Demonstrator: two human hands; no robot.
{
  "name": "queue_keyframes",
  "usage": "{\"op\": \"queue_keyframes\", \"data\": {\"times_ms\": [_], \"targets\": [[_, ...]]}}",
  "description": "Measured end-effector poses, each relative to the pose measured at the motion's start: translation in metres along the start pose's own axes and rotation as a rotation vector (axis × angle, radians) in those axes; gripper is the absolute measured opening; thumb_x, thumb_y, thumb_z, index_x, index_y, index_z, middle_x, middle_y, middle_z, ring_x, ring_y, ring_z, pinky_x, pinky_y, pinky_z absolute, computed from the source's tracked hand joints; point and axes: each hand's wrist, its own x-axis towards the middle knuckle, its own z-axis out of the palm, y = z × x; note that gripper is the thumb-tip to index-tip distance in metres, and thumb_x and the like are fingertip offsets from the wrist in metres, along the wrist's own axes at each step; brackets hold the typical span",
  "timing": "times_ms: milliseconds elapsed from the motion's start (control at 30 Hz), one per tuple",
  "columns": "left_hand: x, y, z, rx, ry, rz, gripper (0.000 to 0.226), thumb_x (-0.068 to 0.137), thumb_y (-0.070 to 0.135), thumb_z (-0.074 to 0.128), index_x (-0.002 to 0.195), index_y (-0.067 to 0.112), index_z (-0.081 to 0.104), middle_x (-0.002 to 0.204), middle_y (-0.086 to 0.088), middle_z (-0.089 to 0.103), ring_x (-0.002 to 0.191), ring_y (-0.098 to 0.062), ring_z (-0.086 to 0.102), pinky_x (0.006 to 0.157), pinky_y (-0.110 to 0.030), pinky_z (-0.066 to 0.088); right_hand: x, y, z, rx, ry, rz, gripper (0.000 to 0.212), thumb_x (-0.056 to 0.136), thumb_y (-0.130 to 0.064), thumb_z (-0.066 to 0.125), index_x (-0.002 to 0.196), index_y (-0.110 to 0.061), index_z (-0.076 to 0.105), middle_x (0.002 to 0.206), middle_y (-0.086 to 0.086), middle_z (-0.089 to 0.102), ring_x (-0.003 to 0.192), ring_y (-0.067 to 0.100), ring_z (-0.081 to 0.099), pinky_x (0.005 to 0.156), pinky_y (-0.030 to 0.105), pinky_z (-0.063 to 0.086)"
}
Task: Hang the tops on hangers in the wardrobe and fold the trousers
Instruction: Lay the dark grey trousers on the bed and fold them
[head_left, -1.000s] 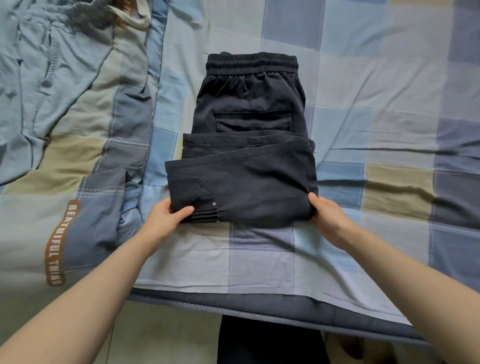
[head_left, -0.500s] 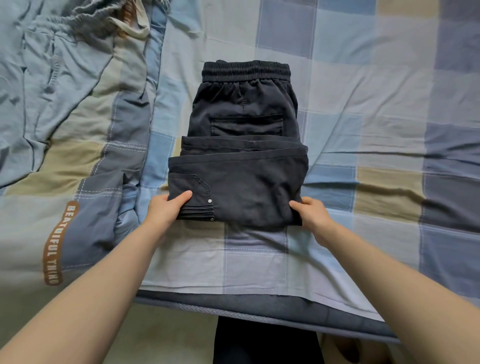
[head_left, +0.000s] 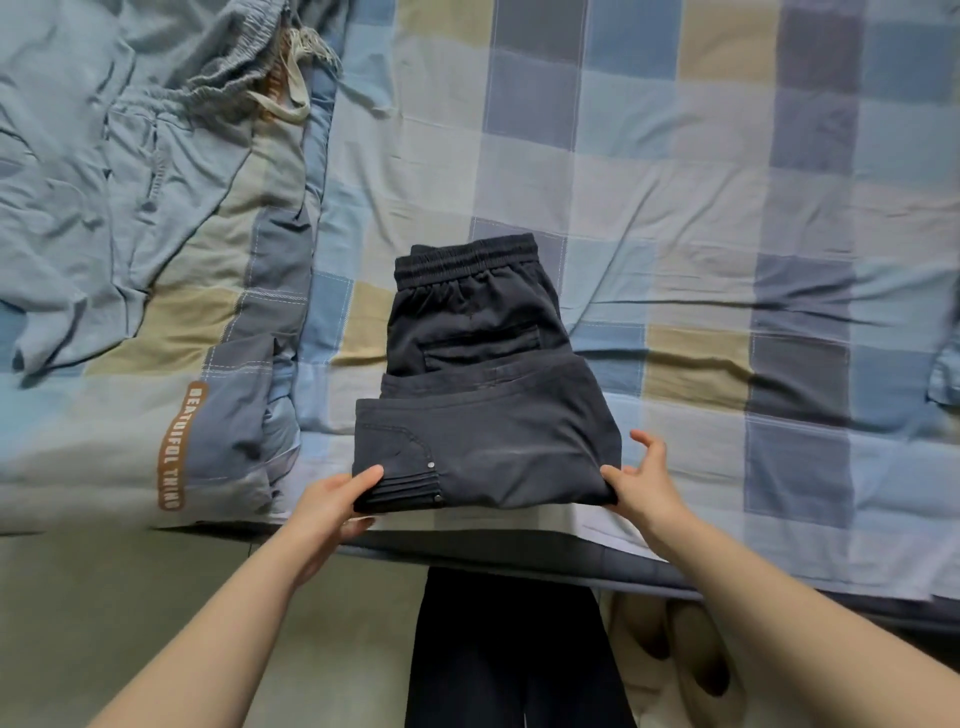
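Dark trousers (head_left: 483, 415) lie folded on checked bedsheet (head_left: 675, 197), near the bed's front edge, approx. centre of view. Waistband end w/ elastic points away from the person; back pocket visible just below it. Folded leg section lies on top of the near half, layered edges stacked at front-left corner, two small metal studs there.

L hand (head_left: 332, 501): grips front-left corner of the folded trousers, thumb on top of the fabric, fingers tucked under the stacked edges. Corner looks pinched between thumb and fingers.

R hand (head_left: 641, 483): at front-right corner of the trousers. Thumb presses onto top layer at the fold; index seems to be under or at the fabric edge, remaining fingers spread and lifted clear of the cloth. Grip here partial, prob. a thumb-and-finger pinch, but underside contact is hidden so can't confirm.

Both forearms bare, reaching in from bottom of view.

Other items: light blue trousers (head_left: 130, 156) w/ elastic waist and pale drawstring lie unfolded and crumpled at far left, on a checked quilt (head_left: 249, 322) bearing a brown label strip w/ white lettering. Well apart from the dark trousers.

Below bed edge: floor (head_left: 156, 597), the person's dark-clad legs (head_left: 509, 649), and pale slippers (head_left: 670, 644) to the right of them
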Motion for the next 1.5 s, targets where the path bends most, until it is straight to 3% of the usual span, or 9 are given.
{"op": "queue_keyframes", "data": {"times_ms": [167, 567, 733, 833, 1000, 1133, 1267, 1367, 1500], "targets": [[-0.059, -0.019, -0.008, 0.018, -0.048, -0.022, 0.03, 0.09, 0.023, 0.066, 0.104, -0.004, 0.068, 0.056, 0.002, 0.064, 0.053, -0.009, 0.062, 0.074, -0.027, 0.053, -0.06, -0.012, -0.023, -0.075, -0.093, -0.088, 0.046, 0.091, 0.014, 0.041, 0.124, -0.02, 0.04, 0.08, 0.02, 0.054, 0.067, 0.029, 0.056, 0.051, 0.026, 0.056], [0.031, 0.155, -0.017, -0.089, 0.119, 0.207, 0.028, 0.092, 0.037, 0.064, 0.078, 0.014, 0.057, 0.055, -0.001, 0.049, 0.04, -0.008, 0.045, 0.042, -0.019, 0.044, 0.035, -0.175, 0.014, 0.297, -0.102, 0.0, 0.01, 0.096, -0.001, 0.046, 0.089, 0.003, 0.051, 0.082, 0.018, 0.055, 0.057, 0.026, 0.067, 0.048, 0.033, 0.058], [0.102, 0.191, 0.003, 0.299, 0.125, 0.284, 0.028, 0.091, 0.035, 0.064, 0.117, 0.025, 0.057, 0.103, 0.002, 0.057, 0.08, -0.008, 0.058, 0.07, -0.021, 0.045, 0.105, -0.199, 0.042, -0.082, -0.03, -0.121, 0.026, 0.097, -0.036, 0.043, 0.115, -0.018, 0.047, 0.107, 0.008, 0.055, 0.089, 0.024, 0.057, 0.08, 0.036, 0.051], [0.12, 0.168, 0.022, 0.284, 0.103, 0.374, 0.048, 0.085, 0.014, 0.072, 0.126, 0.017, 0.049, 0.114, 0.003, 0.058, 0.083, 0.002, 0.061, 0.074, -0.015, 0.049, 0.114, -0.159, 0.064, -0.243, -0.103, -0.127, 0.037, 0.094, -0.046, 0.05, 0.113, -0.014, 0.056, 0.102, 0.0, 0.061, 0.087, 0.015, 0.06, 0.075, 0.025, 0.051], [0.121, 0.119, 0.034, 0.126, 0.273, 0.376, 0.058, 0.084, 0.024, 0.075, 0.133, 0.009, 0.049, 0.128, -0.004, 0.059, 0.11, -0.015, 0.057, 0.098, -0.028, 0.044, 0.106, -0.098, 0.073, -0.317, -0.128, -0.153, 0.066, 0.088, -0.049, 0.059, 0.141, -0.015, 0.038, 0.14, 0.004, 0.049, 0.126, 0.022, 0.048, 0.108, 0.04, 0.039], [0.12, 0.093, 0.04, 0.102, 0.137, 0.309, 0.053, 0.087, 0.034, 0.07, 0.133, 0.014, 0.054, 0.127, 0.004, 0.062, 0.112, -0.013, 0.058, 0.096, -0.027, 0.043, 0.107, -0.1, 0.076, -0.166, -0.149, -0.198, 0.046, 0.096, -0.048, 0.047, 0.135, -0.023, 0.047, 0.132, -0.007, 0.055, 0.104, 0.005, 0.055, 0.084, 0.018, 0.043], [0.129, 0.098, 0.039, 0.002, 0.094, 0.255, 0.046, 0.087, 0.039, 0.069, 0.128, 0.019, 0.059, 0.122, 0.005, 0.066, 0.109, -0.014, 0.064, 0.097, -0.033, 0.05, 0.114, -0.108, 0.08, -0.122, -0.179, -0.138, 0.052, 0.094, -0.058, 0.043, 0.136, -0.028, 0.048, 0.125, -0.008, 0.057, 0.104, 0.011, 0.057, 0.086, 0.026, 0.043], [0.13, 0.103, 0.039, -0.178, 0.009, 0.136, 0.041, 0.085, 0.045, 0.07, 0.117, 0.019, 0.065, 0.106, 0.004, 0.075, 0.093, -0.016, 0.072, 0.071, -0.03, 0.059, 0.119, -0.106, 0.087, -0.038, -0.124, -0.096, 0.052, 0.093, -0.058, 0.044, 0.131, -0.025, 0.052, 0.118, -0.006, 0.06, 0.098, 0.012, 0.059, 0.079, 0.025, 0.045], [0.127, 0.104, 0.04, -0.285, -0.027, 0.093, 0.038, 0.086, 0.049, 0.067, 0.111, 0.021, 0.065, 0.1, 0.002, 0.076, 0.089, -0.017, 0.074, 0.06, -0.032, 0.059, 0.115, -0.102, 0.096, 0.107, 0.015, -0.037, 0.038, 0.092, -0.057, 0.047, 0.09, -0.021, 0.061, 0.092, -0.006, 0.065, 0.079, 0.009, 0.062, 0.057, 0.022, 0.047]]}}
